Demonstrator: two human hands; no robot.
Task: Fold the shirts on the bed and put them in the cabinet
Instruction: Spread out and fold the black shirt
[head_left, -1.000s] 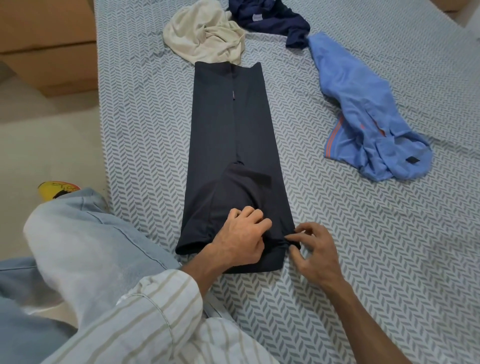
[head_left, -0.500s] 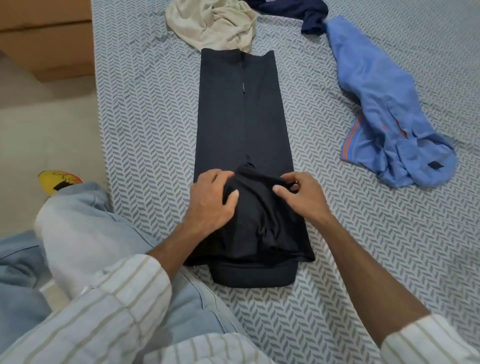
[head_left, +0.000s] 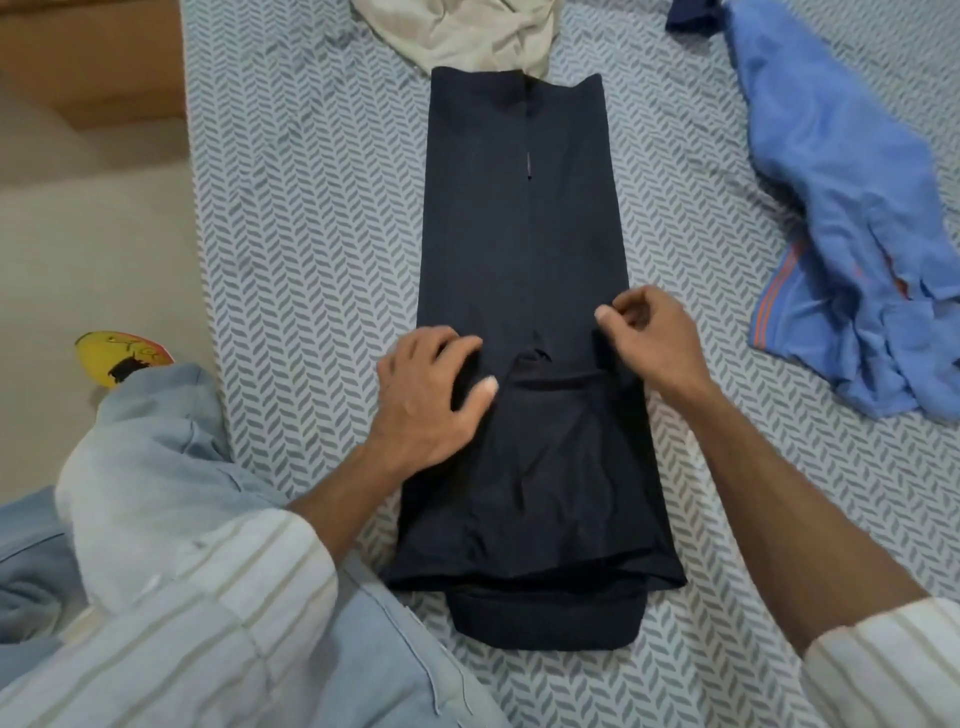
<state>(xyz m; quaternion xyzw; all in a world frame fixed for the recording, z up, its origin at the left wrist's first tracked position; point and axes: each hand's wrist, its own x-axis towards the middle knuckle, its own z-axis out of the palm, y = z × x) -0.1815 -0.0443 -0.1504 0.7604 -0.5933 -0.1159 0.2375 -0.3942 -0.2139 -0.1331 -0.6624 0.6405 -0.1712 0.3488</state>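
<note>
Left hand (head_left: 431, 395) grip: fingers curled over the folded-up edge of the dark shirt (head_left: 524, 249), thumb spread flat on the flap, pressing it down. Right hand (head_left: 654, 343) grip: narrow pinch, thumb and fingertips holding the right corner of the same flap at the shirt's right edge. The dark shirt lies lengthwise in a long narrow strip near the left side of the bed (head_left: 311, 260), collar end far from the person.

Change: a second ago both hands were down at the near hem; now the hem is carried up over the body and laid about a third of the way along, with a rounded under-layer showing at the near end. Judgement: the lengthwise fold is begun, not finished; the flap sits wrinkled and needs smoothing, likely one more fold before the shirt is ready for the cabinet, which is not in view.

Around: cream shirt (head_left: 467, 31) crumpled, touching the dark shirt's far end, could get caught in the next fold. Blue shirt (head_left: 852, 208) bunched, well apart on the right. Scrap of navy garment (head_left: 691, 18) at the top edge. Person's jeans-clad knee (head_left: 140, 457) beside the bed, yellow item (head_left: 117, 356) on the floor.
</note>
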